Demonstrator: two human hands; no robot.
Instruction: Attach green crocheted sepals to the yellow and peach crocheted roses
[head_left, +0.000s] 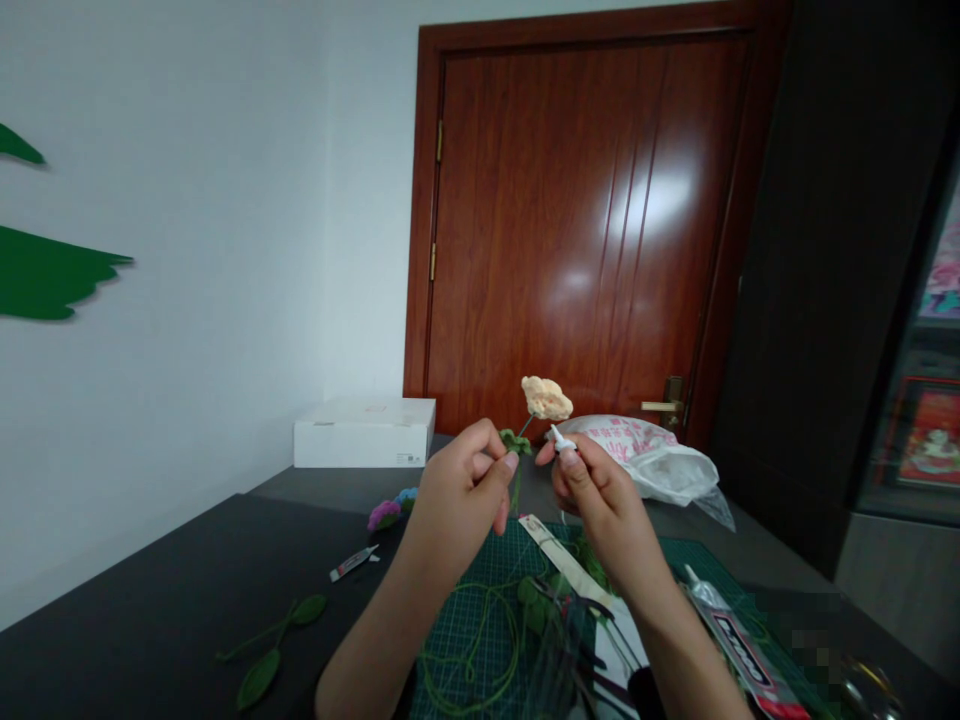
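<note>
My left hand [471, 475] pinches a crochet flower by its stem, just at the green sepal piece [514, 442]. The cream flower head [547, 398] stands above, with a bare length of thin wire between it and the green piece. In my right hand [600, 485] is a small glue tube, mostly hidden by the fingers; its white nozzle [559, 437] points up and left, close beneath the flower head. I cannot tell whether the nozzle touches anything. Both hands are raised over the green cutting mat [469, 590].
Green yarn [514, 650], a ruler-like strip [559, 553] and dark-handled tools [592, 605] lie on the mat. A large glue tube [739, 640] is at right. Leftward are a small tube [352, 563], a leaf sprig [259, 680] and pink crochet [384, 516]. Behind: white box [364, 443], plastic bag [660, 465].
</note>
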